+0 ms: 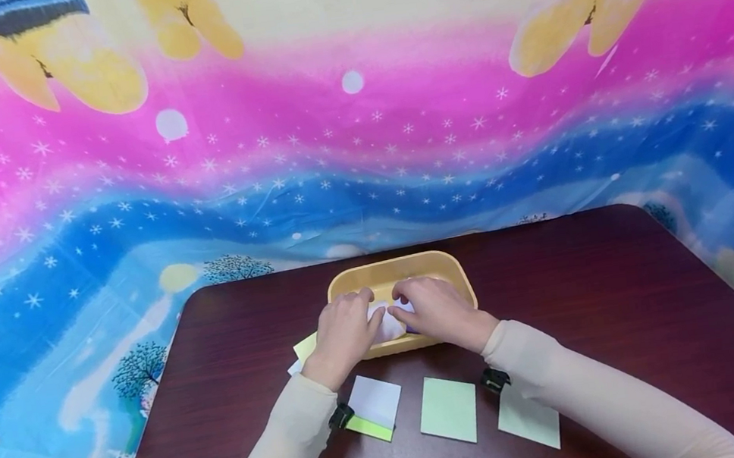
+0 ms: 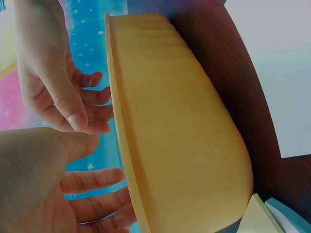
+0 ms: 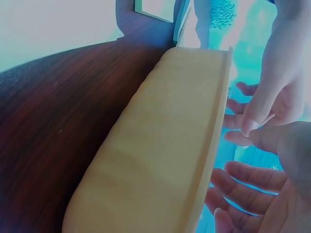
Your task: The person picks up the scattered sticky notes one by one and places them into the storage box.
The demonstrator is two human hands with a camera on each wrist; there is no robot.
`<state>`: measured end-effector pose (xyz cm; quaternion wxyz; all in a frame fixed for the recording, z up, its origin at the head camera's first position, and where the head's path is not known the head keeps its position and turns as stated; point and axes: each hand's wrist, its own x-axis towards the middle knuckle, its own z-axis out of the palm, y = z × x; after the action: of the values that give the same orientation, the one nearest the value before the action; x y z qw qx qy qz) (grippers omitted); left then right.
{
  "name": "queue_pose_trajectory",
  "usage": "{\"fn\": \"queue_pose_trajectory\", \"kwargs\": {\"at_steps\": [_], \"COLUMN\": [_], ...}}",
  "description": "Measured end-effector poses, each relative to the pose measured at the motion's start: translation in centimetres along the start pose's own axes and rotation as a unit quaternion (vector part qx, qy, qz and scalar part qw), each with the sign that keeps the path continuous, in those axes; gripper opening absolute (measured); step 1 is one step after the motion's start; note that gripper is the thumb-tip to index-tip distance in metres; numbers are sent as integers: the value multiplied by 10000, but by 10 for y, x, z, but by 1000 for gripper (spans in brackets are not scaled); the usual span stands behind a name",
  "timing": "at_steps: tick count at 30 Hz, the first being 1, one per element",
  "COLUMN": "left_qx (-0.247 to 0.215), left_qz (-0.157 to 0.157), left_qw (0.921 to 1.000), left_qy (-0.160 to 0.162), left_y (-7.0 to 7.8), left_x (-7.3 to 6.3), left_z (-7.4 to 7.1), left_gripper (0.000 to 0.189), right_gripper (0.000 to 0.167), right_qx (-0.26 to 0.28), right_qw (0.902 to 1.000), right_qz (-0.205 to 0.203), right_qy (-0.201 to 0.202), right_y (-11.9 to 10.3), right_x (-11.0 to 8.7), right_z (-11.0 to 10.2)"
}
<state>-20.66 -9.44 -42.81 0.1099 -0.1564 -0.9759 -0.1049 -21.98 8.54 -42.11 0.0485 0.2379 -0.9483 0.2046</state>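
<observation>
A yellow plastic basket (image 1: 406, 265) stands near the far edge of the dark table, with white and purple things (image 1: 389, 327) low inside it. Over its left half is my left hand (image 1: 345, 327), thumb apart from loosely bent fingers. My right hand (image 1: 442, 311) faces it from the other side, its thumb close to the left one. Both wrist views show the left hand (image 2: 43, 179) and right hand (image 3: 267, 194) above the basket's rim, fingers relaxed and spread, with nothing visible between them. The basket's outer wall (image 2: 180, 121) hides its contents there.
In front of the basket lie a white pad on a lime one (image 1: 376, 402), a pale green pad (image 1: 449, 410) and another pale pad (image 1: 529, 419), partly under the right forearm. Yellow paper (image 1: 304, 348) sticks out beside the basket's left end. A printed cloth (image 1: 357, 146) hangs behind the table.
</observation>
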Motion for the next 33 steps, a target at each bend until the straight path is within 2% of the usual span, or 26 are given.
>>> {"fn": "queue_pose_trajectory", "kwargs": {"at_steps": [10,33], "left_qx": [10,-52], "left_qz": [-17,-179], "left_qw": [10000,9998], "left_qy": [-35,-54], "left_y": [-2,-15], "left_x": [-2,-8], "left_z": [0,-8], "left_gripper": [30,31], "right_gripper": [27,24], "right_qx": [28,105], "right_qw": [9999,9999], "right_qz": [-142,-91], "right_qy": [56,-50], "right_y": [-5,-11], "right_x": [0,3], "right_z": [6,10]}}
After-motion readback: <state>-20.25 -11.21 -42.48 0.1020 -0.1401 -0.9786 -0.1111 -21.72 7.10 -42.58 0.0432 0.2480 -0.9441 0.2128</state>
